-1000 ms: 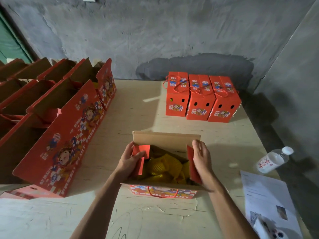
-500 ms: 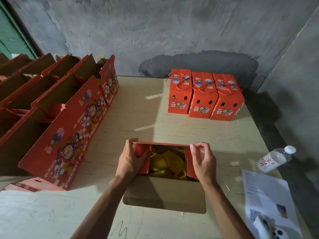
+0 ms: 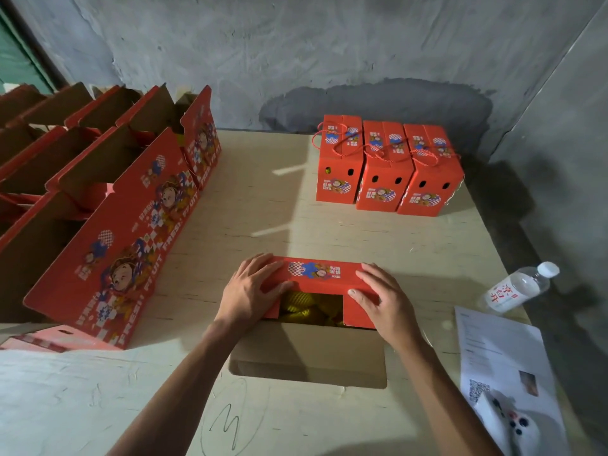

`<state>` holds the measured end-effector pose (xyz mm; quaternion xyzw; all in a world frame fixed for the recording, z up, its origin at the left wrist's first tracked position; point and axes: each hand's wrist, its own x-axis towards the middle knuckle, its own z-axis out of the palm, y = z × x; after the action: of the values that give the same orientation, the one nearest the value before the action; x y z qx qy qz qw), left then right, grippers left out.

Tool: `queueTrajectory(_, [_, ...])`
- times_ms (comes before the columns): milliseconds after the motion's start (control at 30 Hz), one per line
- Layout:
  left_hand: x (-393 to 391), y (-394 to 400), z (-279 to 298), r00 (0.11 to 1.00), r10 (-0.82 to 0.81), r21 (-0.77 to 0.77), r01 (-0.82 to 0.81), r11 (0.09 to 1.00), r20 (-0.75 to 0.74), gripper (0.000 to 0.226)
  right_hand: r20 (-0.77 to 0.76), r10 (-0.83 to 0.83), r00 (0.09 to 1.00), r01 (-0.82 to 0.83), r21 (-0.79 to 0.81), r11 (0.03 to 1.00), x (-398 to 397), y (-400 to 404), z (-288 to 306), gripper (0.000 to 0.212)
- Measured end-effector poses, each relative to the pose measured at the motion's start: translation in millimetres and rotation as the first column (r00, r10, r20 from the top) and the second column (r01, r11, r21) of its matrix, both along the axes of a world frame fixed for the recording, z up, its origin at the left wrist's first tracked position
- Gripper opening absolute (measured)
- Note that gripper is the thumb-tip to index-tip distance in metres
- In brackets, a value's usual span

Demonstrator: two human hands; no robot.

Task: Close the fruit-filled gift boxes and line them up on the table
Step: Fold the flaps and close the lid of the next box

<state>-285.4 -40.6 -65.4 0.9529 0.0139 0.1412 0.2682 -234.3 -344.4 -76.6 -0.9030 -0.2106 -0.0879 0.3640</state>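
Table holds three closed boxes; two hands, left and right, press flat fingers on one half-shut box

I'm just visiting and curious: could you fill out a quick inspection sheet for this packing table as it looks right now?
Surface: pale wooden table, pen scribble near the front edge.
Job's things: box being closed, far flap folded over, yellow fruit showing, near flap open; three closed boxes in a row at the back; open boxes on the left.
Clutter: water bottle, printed sheet.
Hands: left hand and right hand press flat on the folded flap.
Cables: nothing seen.
Surroundings: grey concrete wall.
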Motion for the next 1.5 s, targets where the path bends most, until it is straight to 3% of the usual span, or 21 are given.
queueTrajectory(367, [3.0, -5.1, 9.0, 0.996, -0.046, 0.074, 0.051, 0.996, -0.074, 0.049, 0.099, -0.023, 0.995, 0.038, -0.15, 0.988, -0.4, 13.1, 0.0, 0.041])
queueTrajectory(600, [-10.0, 18.1, 12.8, 0.947, -0.28, 0.039, 0.289, 0.957, -0.156, 0.047, 0.12, -0.029, 0.992, 0.046, -0.141, 0.989, -11.2, 11.8, -1.8, 0.039])
queueTrajectory(867, [-15.3, 13.6, -4.0, 0.976, -0.195, -0.091, 0.186, 0.978, -0.095, 0.039, 0.097, -0.078, 0.992, 0.082, -0.032, 0.996, -22.4, 14.5, -3.7, 0.026])
queueTrajectory(1033, [-16.9, 4.3, -15.1, 0.996, -0.033, -0.288, 0.007, 0.958, -0.084, 0.032, 0.048, -0.133, 0.99, 0.131, 0.046, 0.99, -24.4, 18.5, -4.2, 0.023])
queueTrajectory(1133, [-24.9, 0.4, -15.6, 0.983, 0.036, -0.467, -0.117, 0.877, -0.179, 0.051, -0.046, -0.194, 0.98, 0.2, 0.197, 0.96, -23.7, 18.3, -6.9, 0.021])
queueTrajectory(1267, [-21.1, -4.7, -10.1, 0.939, 0.081, -0.546, -0.264, 0.796, -0.335, 0.075, -0.25, -0.171, 0.953, 0.257, 0.368, 0.894, -18.8, 18.9, -12.6, 0.011])
queueTrajectory(1300, [-19.0, -4.7, -9.1, 0.919, 0.099, -0.542, -0.31, 0.781, -0.382, 0.072, -0.303, -0.16, 0.939, 0.277, 0.396, 0.876, -17.9, 19.6, -12.3, 0.013])
queueTrajectory(1400, [-17.3, -0.3, -13.0, 0.909, 0.088, -0.592, -0.336, 0.732, -0.407, 0.037, -0.488, -0.152, 0.859, 0.382, 0.416, 0.825, -18.5, 21.1, -13.0, 0.046])
queueTrajectory(1500, [-17.2, 3.8, -15.1, 0.921, 0.053, -0.661, -0.316, 0.681, -0.386, 0.029, -0.671, -0.11, 0.733, 0.479, 0.395, 0.784, -17.2, 20.3, -14.6, 0.03])
